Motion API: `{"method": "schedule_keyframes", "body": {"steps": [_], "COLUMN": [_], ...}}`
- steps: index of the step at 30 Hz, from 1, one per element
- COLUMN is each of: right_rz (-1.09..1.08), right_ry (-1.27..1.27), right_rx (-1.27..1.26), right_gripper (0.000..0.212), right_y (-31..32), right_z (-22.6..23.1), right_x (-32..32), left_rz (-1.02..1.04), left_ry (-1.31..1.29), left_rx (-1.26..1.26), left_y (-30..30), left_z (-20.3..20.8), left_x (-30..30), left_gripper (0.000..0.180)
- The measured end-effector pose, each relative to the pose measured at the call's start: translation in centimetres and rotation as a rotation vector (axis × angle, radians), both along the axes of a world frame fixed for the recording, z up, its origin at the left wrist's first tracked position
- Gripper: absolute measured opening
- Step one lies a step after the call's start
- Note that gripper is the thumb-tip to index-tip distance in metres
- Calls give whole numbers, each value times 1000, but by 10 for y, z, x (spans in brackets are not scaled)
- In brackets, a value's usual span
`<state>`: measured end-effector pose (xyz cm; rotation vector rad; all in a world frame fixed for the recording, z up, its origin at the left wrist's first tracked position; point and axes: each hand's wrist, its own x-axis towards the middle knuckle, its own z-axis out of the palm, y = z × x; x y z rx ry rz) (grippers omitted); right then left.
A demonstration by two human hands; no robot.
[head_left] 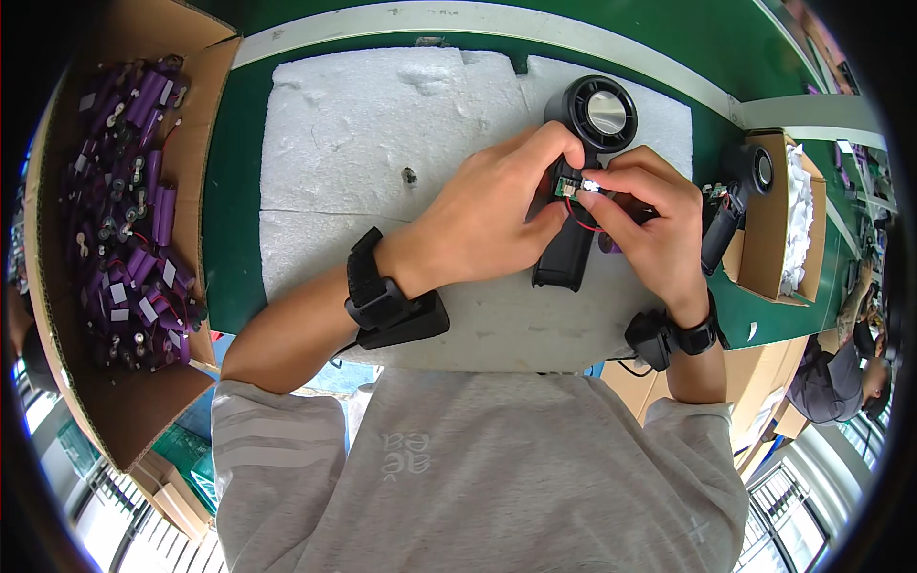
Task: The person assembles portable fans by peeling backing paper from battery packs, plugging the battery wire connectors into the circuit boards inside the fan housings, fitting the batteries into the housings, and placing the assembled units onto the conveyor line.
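A black handheld fan lies on the white foam sheet, its round head pointing away from me and its handle opened up. Inside the handle shows a small green circuit board. My left hand grips the fan just below its head, thumb and fingers on either side. With thumb and index finger, my right hand pinches a small white connector at the board's edge. A red wire curves below it toward a purple battery cell, mostly hidden by the right hand.
At left stands a large cardboard box full of purple battery cells with wires. Right of the foam, another black fan with an exposed board leans near a small carton of white pieces. A person sits far right.
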<state>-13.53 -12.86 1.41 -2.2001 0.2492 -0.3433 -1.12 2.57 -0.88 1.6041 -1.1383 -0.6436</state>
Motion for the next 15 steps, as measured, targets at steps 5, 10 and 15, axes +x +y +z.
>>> {"method": "schedule_keyframes", "body": {"steps": [5,10,15], "right_rz": [62,-56,-56], "right_ry": [-97,-50,-76], "right_rx": [-188,-156,-172], "right_gripper": [18,20,20], "right_y": [-1,11,8], "right_z": [-1,5,-2], "right_x": [2,4,1], "left_rz": [37,94,122], "left_ry": [-1,16,13], "left_rx": [60,44,22], "left_y": [-3,-6,-6], "left_z": [2,2,4], "left_x": [-3,-7,-7], "left_gripper": [36,34,32]}}
